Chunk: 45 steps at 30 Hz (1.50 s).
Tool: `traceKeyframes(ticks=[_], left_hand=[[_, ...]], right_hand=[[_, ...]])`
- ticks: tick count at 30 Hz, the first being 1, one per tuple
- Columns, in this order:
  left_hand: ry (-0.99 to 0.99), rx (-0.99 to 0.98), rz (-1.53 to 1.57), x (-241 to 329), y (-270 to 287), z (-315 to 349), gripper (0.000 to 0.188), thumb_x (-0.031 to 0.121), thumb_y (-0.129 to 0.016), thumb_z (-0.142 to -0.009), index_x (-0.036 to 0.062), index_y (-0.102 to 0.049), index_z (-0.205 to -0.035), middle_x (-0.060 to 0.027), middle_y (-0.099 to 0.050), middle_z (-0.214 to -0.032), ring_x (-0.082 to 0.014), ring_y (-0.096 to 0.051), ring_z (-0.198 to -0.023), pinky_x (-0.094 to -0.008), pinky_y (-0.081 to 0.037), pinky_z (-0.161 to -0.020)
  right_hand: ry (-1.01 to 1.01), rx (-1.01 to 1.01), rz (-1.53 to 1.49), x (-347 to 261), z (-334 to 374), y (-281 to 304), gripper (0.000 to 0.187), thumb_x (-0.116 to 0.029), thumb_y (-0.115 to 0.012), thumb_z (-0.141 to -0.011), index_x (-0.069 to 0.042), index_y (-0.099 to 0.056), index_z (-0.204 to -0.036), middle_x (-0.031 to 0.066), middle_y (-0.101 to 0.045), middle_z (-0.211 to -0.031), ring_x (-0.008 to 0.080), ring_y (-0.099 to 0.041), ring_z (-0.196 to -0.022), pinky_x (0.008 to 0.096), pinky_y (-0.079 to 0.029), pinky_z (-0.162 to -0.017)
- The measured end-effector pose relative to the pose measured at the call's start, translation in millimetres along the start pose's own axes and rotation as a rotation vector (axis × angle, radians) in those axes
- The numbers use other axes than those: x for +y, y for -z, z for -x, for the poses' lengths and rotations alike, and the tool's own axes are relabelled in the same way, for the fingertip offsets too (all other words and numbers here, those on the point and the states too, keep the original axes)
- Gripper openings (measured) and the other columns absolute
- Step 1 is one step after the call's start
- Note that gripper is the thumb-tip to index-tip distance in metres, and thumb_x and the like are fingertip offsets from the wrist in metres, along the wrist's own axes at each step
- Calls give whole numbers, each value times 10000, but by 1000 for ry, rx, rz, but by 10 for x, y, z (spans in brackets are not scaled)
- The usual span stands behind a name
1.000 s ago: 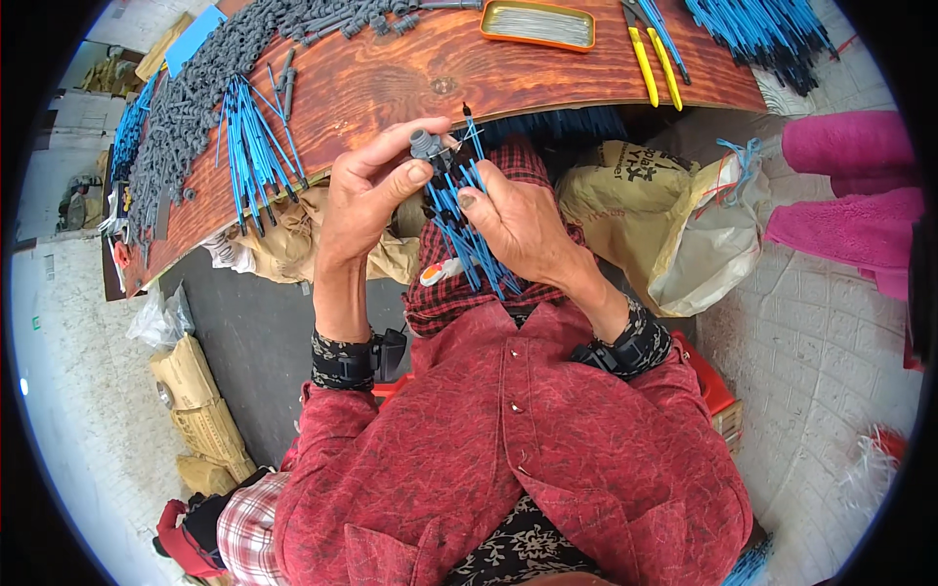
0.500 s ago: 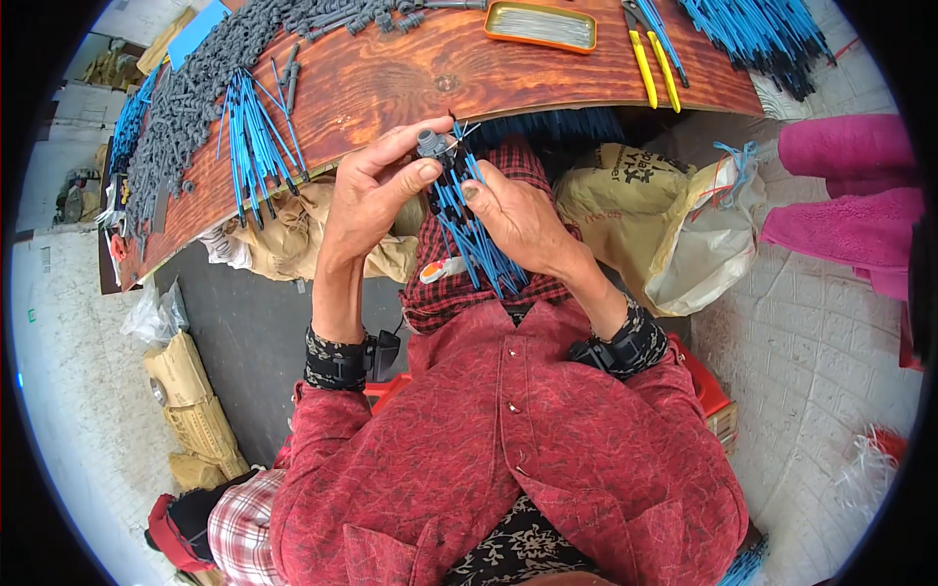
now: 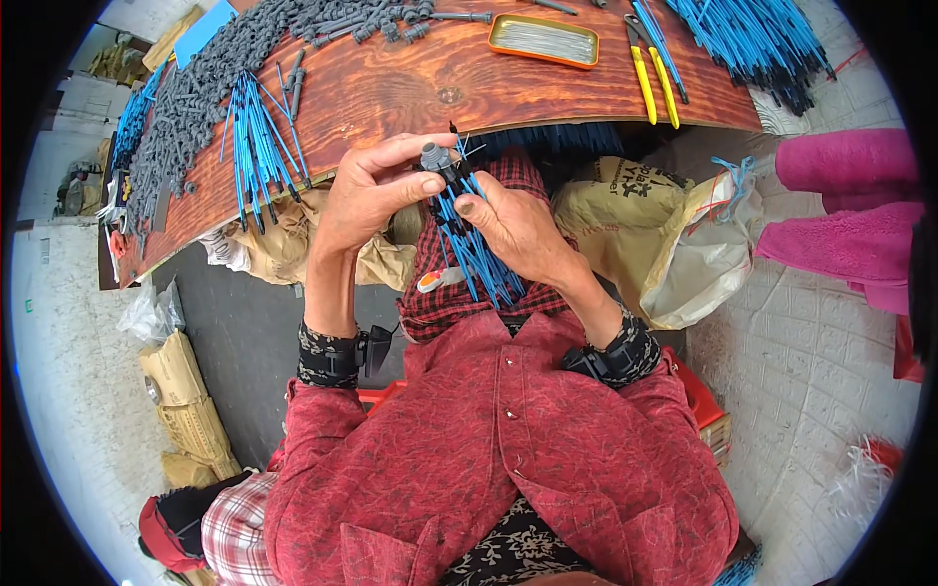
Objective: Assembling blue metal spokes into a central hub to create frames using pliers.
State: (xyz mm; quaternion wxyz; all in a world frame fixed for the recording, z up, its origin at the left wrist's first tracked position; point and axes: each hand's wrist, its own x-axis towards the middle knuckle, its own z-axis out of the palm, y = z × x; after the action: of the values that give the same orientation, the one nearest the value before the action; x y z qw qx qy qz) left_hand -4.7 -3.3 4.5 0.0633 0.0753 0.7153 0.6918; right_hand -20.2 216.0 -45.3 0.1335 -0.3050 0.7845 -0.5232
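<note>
Between the thumb and fingers of my left hand [image 3: 362, 195] is a grey threaded plastic fitting [image 3: 436, 156], held upright just off the table's near edge. My right hand [image 3: 523, 225] is closed beside it, its thumb pressed on thin blue rods with black ends. A bunch of these blue rods [image 3: 479, 269] hangs below both hands over my lap. Fine pale wires [image 3: 469, 148] stick out next to the fitting. How the fitting and the rods meet is hidden by my fingers. A small white and orange tool [image 3: 430, 280] lies on my checked trousers, left of the rods.
On the wooden table [image 3: 391, 93] are a heap of grey fittings [image 3: 191, 117], a bundle of blue rods [image 3: 256, 137], an orange-rimmed tin of wires [image 3: 543, 41] and yellow-handled pliers [image 3: 653, 83]. More blue rods [image 3: 752, 39] lie far right. Sacks [image 3: 694, 259] stand below.
The view has shifted slightly, so the table sits a little lower in it. My hands keep nearly the same hold, with the fitting turned slightly.
</note>
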Motion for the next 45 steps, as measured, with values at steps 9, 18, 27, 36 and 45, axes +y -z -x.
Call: traceKeyframes(ticks=[9, 18, 27, 36, 45], left_hand=[[35, 71, 47, 90, -53, 185, 516, 3, -809, -810, -1, -667, -1306, -43, -685, -1123, -111, -643, -1036, -255, -523, -930], [57, 155, 58, 90, -131, 238, 424, 34, -798, -854, -12, -685, -1259, -57, -711, -1108, -112, -663, -1015, -261, -537, -911], [-34, 164, 92, 292, -75, 136, 513, 97, -783, -859, -32, -631, -1331, -129, -723, -1189, -161, -672, -1069, -301, -509, -960], [-18, 101, 246, -32, -74, -1, 525, 150, -710, -941, -36, -550, -1406, -138, -659, -1304, -178, -622, -1165, -340, -466, -1033], [-65, 189, 260, 167, -186, 77, 466, 130, -657, -983, -30, -543, -1406, -112, -664, -1262, -162, -625, -1134, -316, -475, -1014]], right_hand=[[-19, -67, 9, -82, 16, -5, 442, -481, -425, -1064, -49, -515, -1075, 226, -647, -791, 473, -644, -795, 560, -456, -653], [-10, -87, -16, 42, -42, -63, 431, -461, -402, -1071, -48, -524, -1080, 237, -653, -805, 483, -647, -819, 583, -460, -673], [152, 254, 311, -290, -79, -172, 375, -377, -545, -1035, -25, -511, -909, 177, -626, -618, 395, -644, -562, 510, -466, -480], [101, 260, 458, -201, -142, -188, 411, -405, -586, -1008, -19, -510, -892, 181, -642, -637, 376, -661, -570, 478, -499, -484], [110, 185, 371, -350, -172, -139, 422, -407, -574, -1013, 0, -501, -935, 213, -655, -669, 403, -672, -611, 510, -506, -513]])
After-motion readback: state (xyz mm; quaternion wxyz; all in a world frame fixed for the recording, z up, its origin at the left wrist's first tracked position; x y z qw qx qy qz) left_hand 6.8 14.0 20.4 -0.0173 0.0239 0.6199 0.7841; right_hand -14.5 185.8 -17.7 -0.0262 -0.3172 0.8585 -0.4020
